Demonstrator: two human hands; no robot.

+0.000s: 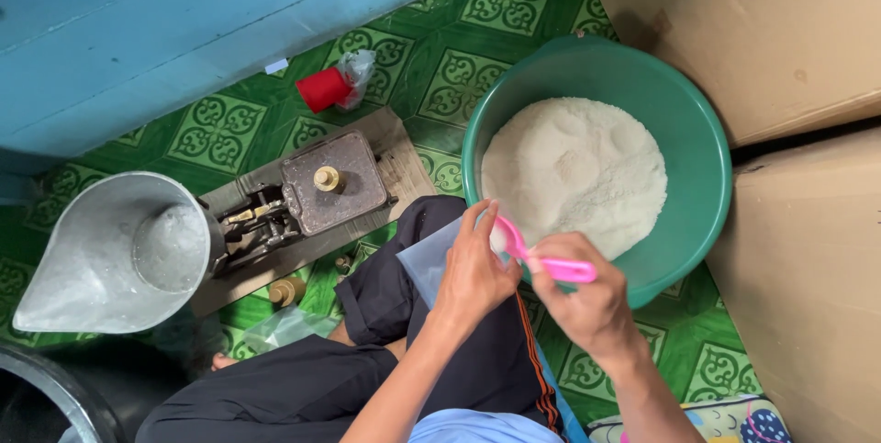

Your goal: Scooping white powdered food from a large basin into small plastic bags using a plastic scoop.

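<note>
Partly hidden behind the hands [523, 282] — pink scoop [551, 264], clear bag [429, 259].

Single head view, looking steeply down, close over lap, hands, floor.

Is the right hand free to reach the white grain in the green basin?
Probably yes. The right hand with the pink scoop is at the green basin rim, with nothing covering the white grain.

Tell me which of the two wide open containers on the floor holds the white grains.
The round green plastic basin, by the hands, is heaped with white grains. The grey metal scale pan, left of the balance, holds almost nothing.
</note>
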